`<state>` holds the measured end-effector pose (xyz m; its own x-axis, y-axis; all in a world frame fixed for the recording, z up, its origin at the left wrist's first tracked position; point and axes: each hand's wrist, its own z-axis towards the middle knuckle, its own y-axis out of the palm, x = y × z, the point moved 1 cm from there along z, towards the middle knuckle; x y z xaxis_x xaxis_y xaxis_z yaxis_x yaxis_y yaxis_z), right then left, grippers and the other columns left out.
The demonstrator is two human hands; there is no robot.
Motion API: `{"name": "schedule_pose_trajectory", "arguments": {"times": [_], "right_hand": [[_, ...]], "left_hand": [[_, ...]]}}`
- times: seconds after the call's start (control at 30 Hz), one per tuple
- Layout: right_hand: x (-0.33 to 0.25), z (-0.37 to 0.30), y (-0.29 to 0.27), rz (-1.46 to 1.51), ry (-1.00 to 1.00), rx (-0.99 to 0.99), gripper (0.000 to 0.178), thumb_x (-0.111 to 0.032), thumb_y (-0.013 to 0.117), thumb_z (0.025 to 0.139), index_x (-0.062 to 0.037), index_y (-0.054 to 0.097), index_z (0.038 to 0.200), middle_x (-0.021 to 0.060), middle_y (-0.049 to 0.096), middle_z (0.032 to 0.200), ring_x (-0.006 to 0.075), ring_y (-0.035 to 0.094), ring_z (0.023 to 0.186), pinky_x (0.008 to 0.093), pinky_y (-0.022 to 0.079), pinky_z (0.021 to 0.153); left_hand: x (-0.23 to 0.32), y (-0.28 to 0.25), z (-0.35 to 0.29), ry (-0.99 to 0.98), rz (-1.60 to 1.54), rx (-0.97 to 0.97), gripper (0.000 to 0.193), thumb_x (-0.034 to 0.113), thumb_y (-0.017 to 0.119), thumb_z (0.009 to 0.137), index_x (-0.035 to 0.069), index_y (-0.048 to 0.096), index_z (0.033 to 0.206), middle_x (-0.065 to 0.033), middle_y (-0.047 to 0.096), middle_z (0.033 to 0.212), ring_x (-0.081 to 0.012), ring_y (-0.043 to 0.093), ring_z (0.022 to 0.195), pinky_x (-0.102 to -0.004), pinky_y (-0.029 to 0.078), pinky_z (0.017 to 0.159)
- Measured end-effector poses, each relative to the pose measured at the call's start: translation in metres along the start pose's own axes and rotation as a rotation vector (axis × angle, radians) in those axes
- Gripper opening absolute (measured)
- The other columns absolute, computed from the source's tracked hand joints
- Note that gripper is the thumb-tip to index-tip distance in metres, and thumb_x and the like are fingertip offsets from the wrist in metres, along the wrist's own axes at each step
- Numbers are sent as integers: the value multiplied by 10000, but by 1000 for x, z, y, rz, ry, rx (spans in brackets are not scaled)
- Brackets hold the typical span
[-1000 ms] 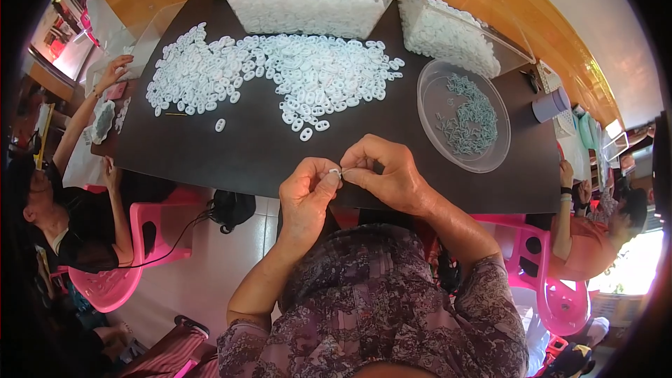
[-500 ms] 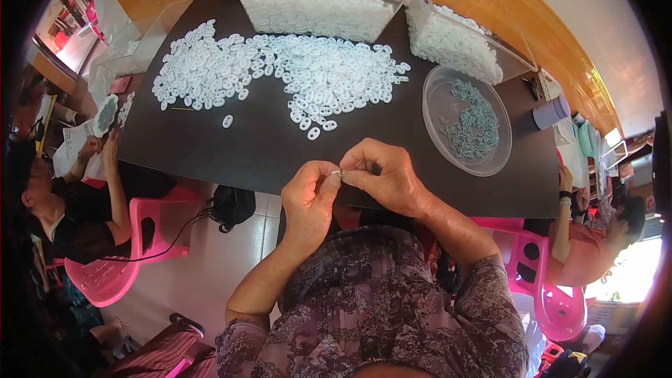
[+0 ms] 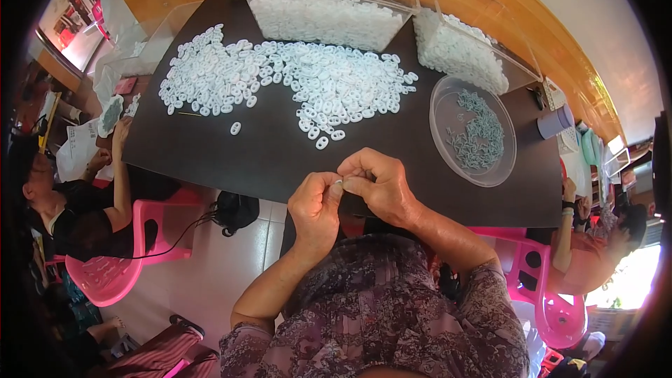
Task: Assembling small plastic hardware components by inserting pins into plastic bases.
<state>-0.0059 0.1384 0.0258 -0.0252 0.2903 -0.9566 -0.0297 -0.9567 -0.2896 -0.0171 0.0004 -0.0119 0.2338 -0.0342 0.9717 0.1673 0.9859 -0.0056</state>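
Both hands meet just above the table's near edge, fingertips touching. Between the thumb and index finger of my left hand (image 3: 313,211) is a small white piece (image 3: 339,182), mostly covered by the fingertips. My right hand (image 3: 381,187) pinches at the same piece from the other side; whether it holds a second small part is hidden. Beyond the hands lies a heap of white oval two-hole pieces (image 3: 350,87), joined to another white heap (image 3: 213,73) on the left. One white oval piece (image 3: 235,128) lies alone. At right, a round clear tray (image 3: 438,136) holds small grey-green parts (image 3: 479,133).
Two clear bins of white pieces, one left (image 3: 325,19) and one right (image 3: 458,52), line the dark table's (image 3: 280,157) back. A purple-grey cup (image 3: 555,122) stands at right. One person (image 3: 77,203) sits at left, another (image 3: 577,238) at right, near pink chairs (image 3: 164,227).
The whole view has shifted slightly, so the table appears lower and farther right. My hands stay together at the same place; the fingertips now cover more of the white piece.
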Motion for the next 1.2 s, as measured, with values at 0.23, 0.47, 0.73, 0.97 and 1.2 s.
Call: {"name": "schedule_pose_trajectory", "arguments": {"times": [0.23, 0.47, 0.73, 0.97, 1.2], "right_hand": [[5, 3, -3, -78, -53, -10, 123, -9, 638, 796, 17, 601, 910, 34, 608, 802, 67, 555, 719, 223, 463, 651], [3, 27, -26, -213, -155, 75, 117, -50, 642, 805, -19, 658, 917, 64, 631, 823, 144, 592, 791, 274, 465, 711], [21, 64, -7, -624, -517, 226, 62, -68, 661, 743, -41, 642, 796, 105, 593, 750, 277, 566, 749, 370, 453, 651], [24, 79, 10, -876, -571, 232, 80, -66, 666, 693, -53, 591, 714, 112, 532, 706, 302, 519, 716, 396, 424, 605], [25, 68, -7, -775, -506, 250, 87, -59, 666, 685, -59, 596, 737, 103, 536, 707, 296, 521, 711, 396, 417, 605]], "left_hand": [[-1, -2, 4, -21, 10, -12, 27, -2, 618, 837, -13, 595, 845, -33, 589, 742, -86, 526, 644, -232, 437, 576], [9, -12, 16, -337, -444, -5, 89, 63, 623, 860, -19, 622, 894, -54, 628, 768, -82, 542, 626, -198, 439, 578], [9, -16, 17, -348, -443, 21, 93, 63, 628, 854, -15, 629, 905, -62, 634, 762, -88, 547, 606, -193, 431, 560], [5, -19, 15, -332, -464, 2, 122, 79, 630, 863, -20, 628, 932, -66, 643, 772, -80, 561, 632, -195, 461, 596], [6, -20, 15, -340, -483, 16, 96, 47, 623, 855, -29, 622, 914, -71, 637, 760, -91, 556, 608, -194, 445, 574]]}}
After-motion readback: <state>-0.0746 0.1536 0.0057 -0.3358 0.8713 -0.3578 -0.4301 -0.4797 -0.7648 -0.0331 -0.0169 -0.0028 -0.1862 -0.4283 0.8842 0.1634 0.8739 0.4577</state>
